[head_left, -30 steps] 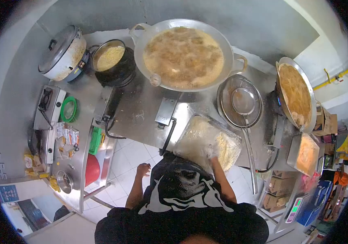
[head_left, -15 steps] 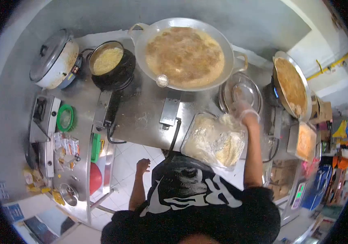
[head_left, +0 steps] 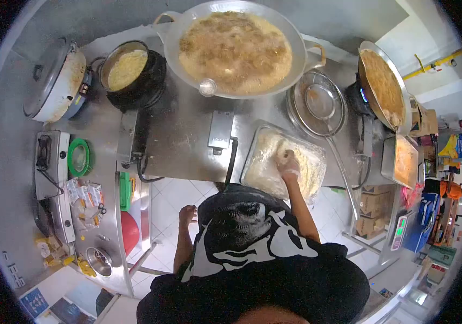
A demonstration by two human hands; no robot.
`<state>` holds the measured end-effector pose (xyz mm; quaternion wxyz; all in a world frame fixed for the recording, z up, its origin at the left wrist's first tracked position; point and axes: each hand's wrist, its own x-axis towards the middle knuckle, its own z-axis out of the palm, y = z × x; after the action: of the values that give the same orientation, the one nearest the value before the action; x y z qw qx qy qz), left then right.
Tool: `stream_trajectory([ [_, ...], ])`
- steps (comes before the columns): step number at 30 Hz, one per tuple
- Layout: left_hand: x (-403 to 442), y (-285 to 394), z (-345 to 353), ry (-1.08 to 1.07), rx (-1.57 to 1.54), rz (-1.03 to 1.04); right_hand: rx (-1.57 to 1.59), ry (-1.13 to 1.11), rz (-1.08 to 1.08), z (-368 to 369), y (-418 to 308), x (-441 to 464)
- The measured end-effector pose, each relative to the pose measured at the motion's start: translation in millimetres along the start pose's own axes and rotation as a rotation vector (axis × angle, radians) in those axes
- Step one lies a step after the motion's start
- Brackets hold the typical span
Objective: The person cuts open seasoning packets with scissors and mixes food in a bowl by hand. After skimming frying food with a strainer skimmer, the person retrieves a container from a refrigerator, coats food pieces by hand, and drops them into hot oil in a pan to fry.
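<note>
My right hand (head_left: 286, 162), in a clear plastic glove, is down in a metal tray (head_left: 252, 186) of pale flour. Its fingers are curled and closed; whatever they hold is hidden. Flour (head_left: 308, 168) lies heaped and clumpy around it. My left hand (head_left: 188, 215) hangs low beside my body, away from the counter, its fingers loosely bent and a little apart with nothing in them. Behind the tray, to the right, a round wire skimmer (head_left: 320, 102) rests with its long handle pointing towards me. A wide pan (head_left: 174, 59) of bubbling oil stands beyond the tray.
A small pot (head_left: 128, 70) sits on a black burner at the left, beside a white lidded pot (head_left: 61, 89). Another oil pan (head_left: 385, 86) is on a lit burner at the right. A green basket (head_left: 78, 157) and gas stove (head_left: 52, 173) are on the left counter.
My right hand has moved left and down from the skimmer's area into the flour tray. The skimmer and its handle now show uncovered. The view has shifted slightly.
</note>
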<state>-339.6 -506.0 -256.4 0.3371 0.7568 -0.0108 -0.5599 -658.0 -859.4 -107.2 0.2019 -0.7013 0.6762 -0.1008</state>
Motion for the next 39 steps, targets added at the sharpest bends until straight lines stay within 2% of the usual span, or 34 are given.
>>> stream_trajectory([
  [3,12.0,11.7,-7.7,-0.051,-0.145,0.045,-0.078,-0.039,0.124,12.6,23.0,15.2],
  [7,18.4,25.3,-17.2,-0.015,-0.218,0.069,0.004,0.166,-0.196,25.6,101.1,39.9],
  [9,8.0,46.9,-13.0,0.052,-0.206,0.094,0.075,0.038,-0.050,-79.5,13.9,36.1],
  [11,1.4,51.9,-13.0,0.057,-0.259,0.160,0.169,0.332,-0.371,-132.6,-40.4,57.0],
  [13,3.0,62.9,-10.1,0.028,-0.244,0.207,0.033,0.391,-0.487,-206.6,-148.5,60.3],
  [15,7.8,78.2,-3.3,0.009,-0.179,0.284,-0.140,0.408,-0.589,-204.9,-181.2,106.4],
  [17,14.6,102.7,6.7,0.006,-0.069,0.392,-0.396,0.126,-0.768,-200.2,-221.4,155.8],
  [19,-1.3,138.7,12.5,-0.027,-0.068,0.481,-0.594,-0.044,-0.906,-157.6,-232.8,207.9],
  [21,-10.4,169.7,16.3,-0.027,0.053,0.574,-0.600,-0.065,-0.858,-152.6,-249.9,212.8],
  [22,-34.0,190.4,19.7,0.001,0.081,0.688,-0.607,-0.082,-0.837,-149.4,-256.3,214.1],
  [25,-93.9,229.2,33.8,0.142,0.206,1.082,-0.223,0.309,-0.661,-184.1,-259.9,144.5],
  [26,-112.3,243.7,41.3,-0.054,0.091,0.806,-0.128,0.349,-0.631,-188.7,-251.8,121.0],
  [27,-130.3,256.2,50.1,-0.214,0.013,0.928,-0.029,0.387,-0.596,-190.2,-237.8,97.5],
  [29,-142.3,266.4,89.0,-0.275,0.068,1.088,0.456,0.382,-0.381,-135.9,-169.9,72.3],
  [30,-167.0,276.8,107.4,-0.357,0.089,0.867,0.318,0.244,-0.309,-102.9,-136.2,63.9],
  [31,-166.4,280.0,131.2,-0.436,0.139,0.922,0.179,0.106,-0.227,-75.2,-103.8,51.1],
  [33,-161.8,281.8,177.4,-0.527,0.295,0.992,-0.029,0.149,-0.450,-42.6,-67.4,13.2],
  [34,-160.0,281.6,199.7,-0.533,0.396,1.008,0.138,0.134,-0.353,-38.8,-66.3,8.9],
  [36,-149.1,275.4,241.6,-0.420,0.397,1.096,0.471,0.097,-0.144,-34.9,-59.9,-6.9],
  [39,-145.6,280.2,285.6,-0.276,0.401,1.130,0.633,-0.066,-0.112,-69.1,-55.5,-16.0],
])
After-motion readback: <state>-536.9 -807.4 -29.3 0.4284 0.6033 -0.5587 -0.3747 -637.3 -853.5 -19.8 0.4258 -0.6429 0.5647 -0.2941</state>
